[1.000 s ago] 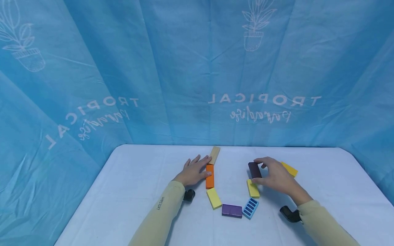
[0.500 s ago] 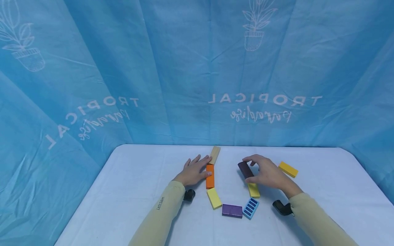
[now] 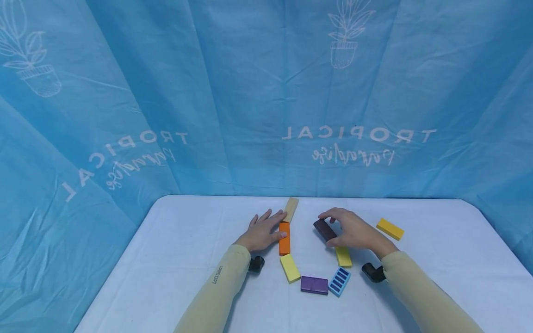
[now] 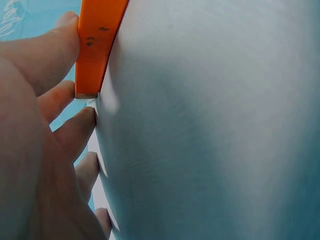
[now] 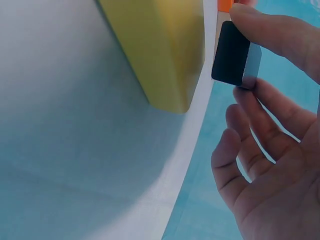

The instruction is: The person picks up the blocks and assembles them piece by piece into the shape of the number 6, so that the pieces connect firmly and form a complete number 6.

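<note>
In the head view my right hand (image 3: 356,230) pinches a dark brown block (image 3: 324,230) between thumb and fingers, tilted, its near end beside a yellow block (image 3: 343,257). The right wrist view shows this block's dark end (image 5: 231,52) between thumb and fingertips. My left hand (image 3: 259,233) lies with fingers spread, its thumb on an orange block (image 3: 284,247) and its forefinger at the near end of a pale wooden block (image 3: 291,209). From the left wrist, the thumb shows against the side of the orange block (image 4: 100,45).
A curved row continues through a second yellow block (image 3: 290,269), a purple block (image 3: 314,285) and a light blue block (image 3: 339,281) with dark bars. Another, deeper yellow block (image 3: 390,229) lies apart at the right. A blue curtain (image 3: 250,92) hangs behind the white table (image 3: 166,277).
My right hand has carried the dark brown block leftward, away from the far end of the yellow block, turning it on the way. The left hand has stayed in place.
</note>
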The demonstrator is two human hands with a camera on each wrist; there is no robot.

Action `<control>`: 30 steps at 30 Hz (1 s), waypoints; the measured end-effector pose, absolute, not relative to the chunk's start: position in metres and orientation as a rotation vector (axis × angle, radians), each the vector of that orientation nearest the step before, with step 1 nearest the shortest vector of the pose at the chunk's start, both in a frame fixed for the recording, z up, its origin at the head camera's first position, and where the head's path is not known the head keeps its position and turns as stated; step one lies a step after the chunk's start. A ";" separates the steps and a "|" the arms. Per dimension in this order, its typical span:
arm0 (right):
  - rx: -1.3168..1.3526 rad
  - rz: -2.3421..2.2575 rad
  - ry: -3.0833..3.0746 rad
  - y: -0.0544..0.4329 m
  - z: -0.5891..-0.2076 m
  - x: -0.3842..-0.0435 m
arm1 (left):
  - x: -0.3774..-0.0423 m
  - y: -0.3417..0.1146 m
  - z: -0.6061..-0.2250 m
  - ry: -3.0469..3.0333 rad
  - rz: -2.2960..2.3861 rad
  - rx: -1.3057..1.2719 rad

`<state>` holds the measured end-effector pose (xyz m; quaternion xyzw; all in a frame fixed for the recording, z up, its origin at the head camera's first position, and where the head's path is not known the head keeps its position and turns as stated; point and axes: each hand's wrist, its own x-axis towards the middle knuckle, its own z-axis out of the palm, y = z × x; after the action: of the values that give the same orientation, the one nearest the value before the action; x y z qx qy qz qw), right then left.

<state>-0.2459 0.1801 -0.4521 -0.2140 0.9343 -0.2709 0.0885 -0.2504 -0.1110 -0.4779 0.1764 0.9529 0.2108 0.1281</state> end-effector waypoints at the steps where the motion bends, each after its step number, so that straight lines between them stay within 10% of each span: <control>1: -0.637 -0.804 2.772 0.179 -0.452 -0.247 | -0.250 -0.111 -0.478 2.771 0.615 0.516; 30: -0.721 -0.668 2.625 0.168 -0.453 -0.264 | -0.250 -0.111 -0.478 2.774 0.620 0.516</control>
<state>-0.2636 0.1683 -0.4534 -0.2536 0.9231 -0.2348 0.1684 -0.2502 -0.1109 -0.4779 0.1772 0.9526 0.2128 0.1262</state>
